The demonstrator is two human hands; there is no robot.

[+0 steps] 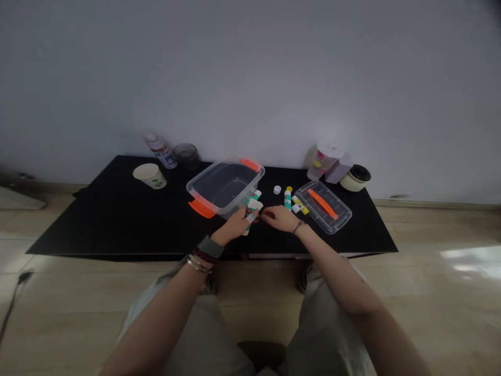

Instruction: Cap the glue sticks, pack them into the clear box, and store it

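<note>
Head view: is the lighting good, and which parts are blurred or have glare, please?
In the head view, light looks dim, with bright glare on the floor at right; in that view, the black table shows little shadow detail; focus is soft there too, so lettering on the bottle is hard to read, and whether the right hand grips anything is unclear.

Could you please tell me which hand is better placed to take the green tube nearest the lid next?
Probably the right hand: it is closer to that tube, while the left hand holds similar tubes. Whether the right holds anything is unclear.
</note>
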